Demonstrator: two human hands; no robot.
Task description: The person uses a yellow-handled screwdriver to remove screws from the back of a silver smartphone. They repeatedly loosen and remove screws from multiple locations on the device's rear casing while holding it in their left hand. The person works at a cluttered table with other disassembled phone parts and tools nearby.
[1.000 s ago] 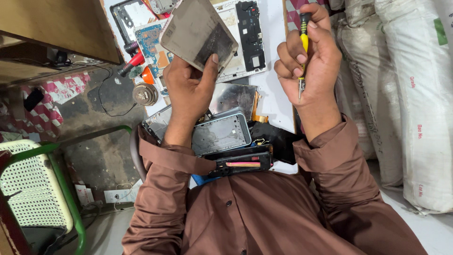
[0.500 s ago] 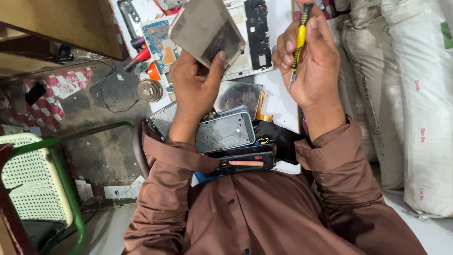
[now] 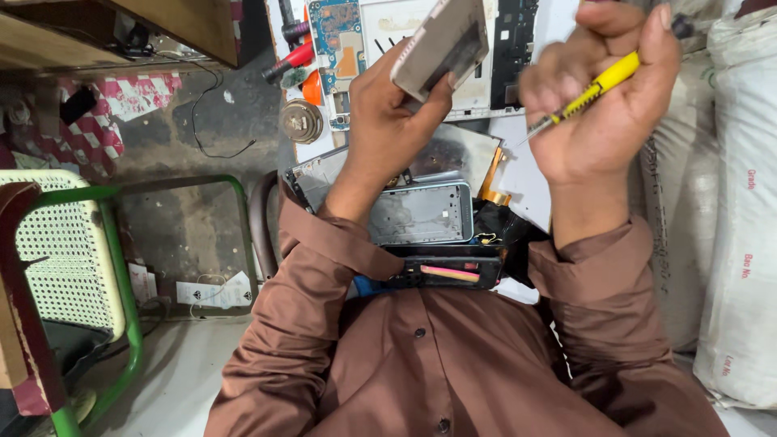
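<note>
Workbench, white-topped (image 3: pixel 518 154), crowded with stripped phone parts, seen from above the seated person in a brown buttoned shirt (image 3: pixel 453 364); bare concrete floor to one side.

Item 1. Left hand (image 3: pixel 388 121), raised over the bench, fingers clamped on a flat grey panel (image 3: pixel 441 44). Thumb lies across the panel's lower edge; the other fingers are hidden behind it. The panel's top corner is cut off by the frame edge, and its far face cannot be seen.

Item 2. Right hand (image 3: pixel 607 105), closed in a fist around a yellow-handled screwdriver (image 3: pixel 595 85). The metal tip points down and left toward the panel, well short of touching it. The hand is blurred; the tool's rear end is lost near the frame edge.

Item 3. Silver phone frame (image 3: pixel 421 212), lying flat just below the left wrist, partly covered by it. Beneath it, a black phone body (image 3: pixel 445 273) with a pink strip, pressed against the shirt front.

Item 4. Blue circuit board (image 3: pixel 340 32), top of bench, cut off above. Beside it a long black strip (image 3: pixel 514 40), detail too small to make out.

Item 5. Red-handled tool (image 3: pixel 293 57) and round metal disc (image 3: pixel 301 121) at the bench's left edge.

Item 6. Green-framed chair with white mesh seat (image 3: pixel 57 259), only partly in view.

Item 7. White woven sacks (image 3: pixel 728 226), stacked along the right side, tops and bottoms cut off.
</note>
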